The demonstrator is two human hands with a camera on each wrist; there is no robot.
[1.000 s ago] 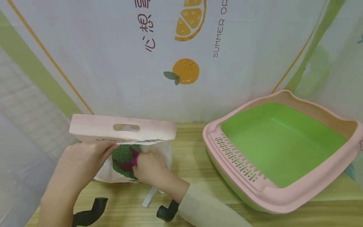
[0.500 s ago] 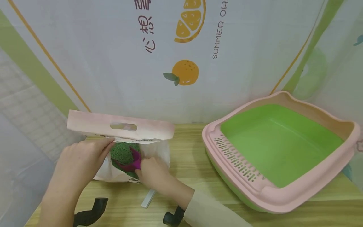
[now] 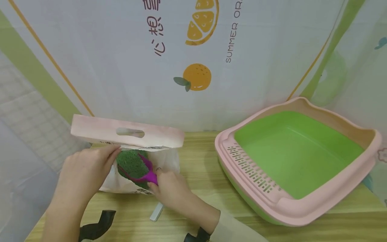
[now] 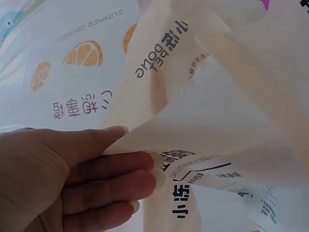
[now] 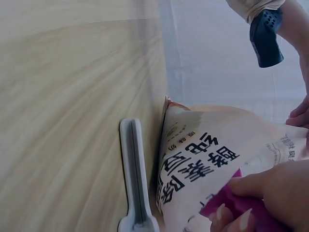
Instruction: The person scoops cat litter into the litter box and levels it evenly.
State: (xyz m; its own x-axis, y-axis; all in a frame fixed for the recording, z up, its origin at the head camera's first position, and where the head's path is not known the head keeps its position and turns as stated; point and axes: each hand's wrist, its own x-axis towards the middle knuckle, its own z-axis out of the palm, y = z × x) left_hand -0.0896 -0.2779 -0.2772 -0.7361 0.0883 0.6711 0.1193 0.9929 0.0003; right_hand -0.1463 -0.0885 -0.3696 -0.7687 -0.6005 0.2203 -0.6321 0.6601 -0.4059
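Note:
A white and pink cat litter bag [image 3: 169, 159] with a handle slot in its top stands at the left of the table. My left hand [image 3: 83, 171] pinches the edge of its opening between thumb and fingers, seen also in the left wrist view. My right hand [image 3: 173, 188] grips the handle of a purple scoop [image 3: 150, 177] at the bag's mouth. Green granular litter [image 3: 131, 163] heaps in the scoop bowl, with more green behind it in the bag. In the right wrist view, the scoop handle [image 5: 236, 205] lies under my thumb, in front of the printed bag front.
A green litter box with a pink rim [image 3: 297, 215] and slotted ledge stands on the right. A white, long-handled tool [image 3: 157, 212] lies on the wooden table [image 3: 127, 218] before the bag. Behind hangs a curtain [image 3: 251, 84] with orange prints.
My right hand has drawn the scoop slightly right and toward me, and its bowl now shows heaped with green litter. The bag top has shifted a little left; my left hand keeps its pinch.

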